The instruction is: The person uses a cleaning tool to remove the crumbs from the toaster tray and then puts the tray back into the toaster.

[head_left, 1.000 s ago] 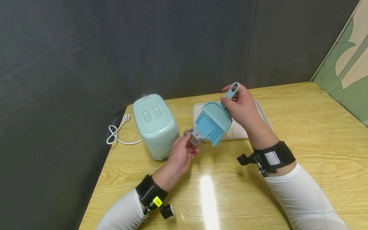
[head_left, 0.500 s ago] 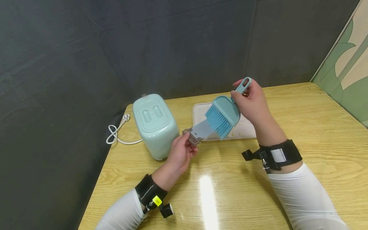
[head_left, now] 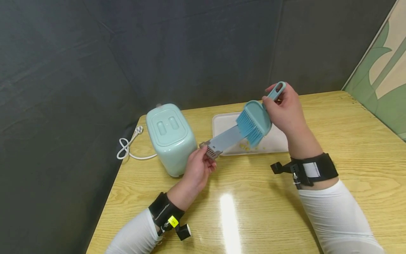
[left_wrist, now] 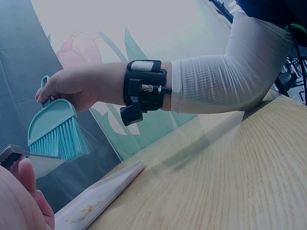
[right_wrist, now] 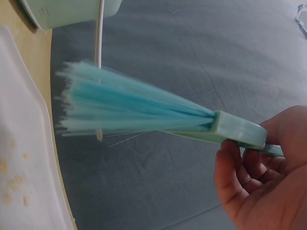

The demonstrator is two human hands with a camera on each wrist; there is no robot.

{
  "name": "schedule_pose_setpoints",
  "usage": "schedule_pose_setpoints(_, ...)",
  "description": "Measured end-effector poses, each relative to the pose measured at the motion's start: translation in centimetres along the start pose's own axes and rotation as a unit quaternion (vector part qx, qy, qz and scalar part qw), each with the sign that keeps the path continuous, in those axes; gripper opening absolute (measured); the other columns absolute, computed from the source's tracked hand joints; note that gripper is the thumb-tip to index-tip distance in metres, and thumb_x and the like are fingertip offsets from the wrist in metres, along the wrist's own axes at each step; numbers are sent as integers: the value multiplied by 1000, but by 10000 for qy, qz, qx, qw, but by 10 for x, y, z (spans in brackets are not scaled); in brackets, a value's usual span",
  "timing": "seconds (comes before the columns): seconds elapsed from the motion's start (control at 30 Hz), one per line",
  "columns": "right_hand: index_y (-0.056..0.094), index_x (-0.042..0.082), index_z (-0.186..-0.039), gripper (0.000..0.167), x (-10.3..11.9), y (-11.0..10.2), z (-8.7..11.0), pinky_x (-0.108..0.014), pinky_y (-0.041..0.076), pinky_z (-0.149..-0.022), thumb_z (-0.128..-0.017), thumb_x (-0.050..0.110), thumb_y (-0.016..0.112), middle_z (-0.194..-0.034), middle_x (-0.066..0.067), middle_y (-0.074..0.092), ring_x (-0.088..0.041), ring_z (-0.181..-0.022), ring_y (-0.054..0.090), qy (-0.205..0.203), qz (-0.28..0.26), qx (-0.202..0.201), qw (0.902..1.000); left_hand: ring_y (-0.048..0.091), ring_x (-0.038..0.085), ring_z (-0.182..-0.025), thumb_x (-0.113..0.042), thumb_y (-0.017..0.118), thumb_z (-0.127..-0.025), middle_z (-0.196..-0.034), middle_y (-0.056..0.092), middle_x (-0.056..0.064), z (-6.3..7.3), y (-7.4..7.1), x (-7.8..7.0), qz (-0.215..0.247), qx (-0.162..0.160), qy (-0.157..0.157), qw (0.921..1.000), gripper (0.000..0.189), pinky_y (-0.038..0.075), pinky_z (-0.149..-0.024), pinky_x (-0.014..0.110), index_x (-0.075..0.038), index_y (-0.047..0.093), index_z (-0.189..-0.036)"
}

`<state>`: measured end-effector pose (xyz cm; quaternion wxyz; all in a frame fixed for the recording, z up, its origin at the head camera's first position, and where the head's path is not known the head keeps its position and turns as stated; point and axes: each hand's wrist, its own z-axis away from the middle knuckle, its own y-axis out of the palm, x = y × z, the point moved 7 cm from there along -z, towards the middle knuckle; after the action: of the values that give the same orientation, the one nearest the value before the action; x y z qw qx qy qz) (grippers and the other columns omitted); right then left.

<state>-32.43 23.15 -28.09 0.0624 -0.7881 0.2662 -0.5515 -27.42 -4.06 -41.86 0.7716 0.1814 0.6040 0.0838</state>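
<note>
My left hand point(head_left: 197, 170) pinches the grey slotted end of a toaster's crumb tray point(head_left: 226, 139), a flat metal plate pointing to the upper right. Held by its looped handle in my right hand point(head_left: 288, 111), a light blue hand brush point(head_left: 258, 114) has its bristles point(right_wrist: 134, 105) over the plate's far end. In the right wrist view the bristles cross the plate's thin edge point(right_wrist: 99, 38). Beneath both lies a white rectangular tray point(head_left: 222, 121), with yellowish crumbs point(head_left: 245, 145) scattered on it.
A pale green toaster point(head_left: 172, 141) with a lidded top stands just left of my left hand. Its white cord and plug point(head_left: 138, 130) lie by the table's left edge. Dark cloth point(head_left: 203, 53) hangs behind the wooden table point(head_left: 349, 141).
My right hand has moved the brush right and away along the crumb tray toward its far end, baring more of the plate. My left hand has barely moved.
</note>
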Motion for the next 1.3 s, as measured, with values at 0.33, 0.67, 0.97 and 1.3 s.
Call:
schedule_pose_setpoints(0.33,55,14,-124,30,-1,-5,-1,-25,46,-65,-102,34,60,-99,2,55,-20,-84,50,9,226,2,9997,54,11,-71,-30,39,-111,-101,66,1,-1,-1,0,-23,7,-16,10000,43,46,-68,24,-2,54,-140)
schedule_pose_setpoints(0.67,57,14,-127,34,-3,-3,-1,-22,48,-66,-102,35,61,-101,0,56,-21,-86,51,41,321,102,9994,54,10,-69,-29,40,-111,-98,66,0,-1,-1,1,-33,10,-19,10000,43,46,-68,24,-1,54,-140)
schedule_pose_setpoints(0.97,59,14,-125,32,0,-2,0,-22,49,-67,-101,35,62,-99,1,59,-21,-85,54,-100,326,38,9994,53,10,-68,-30,40,-110,-98,66,0,0,0,1,-9,45,18,10000,44,46,-68,24,1,53,-140)
schedule_pose_setpoints(1.3,59,13,-127,36,-2,-2,0,-19,51,-72,-101,38,63,-108,0,61,-19,-90,57,47,298,-58,9995,53,10,-69,-29,40,-111,-101,65,1,0,0,1,10,41,-46,10000,43,45,-68,23,-1,53,-141)
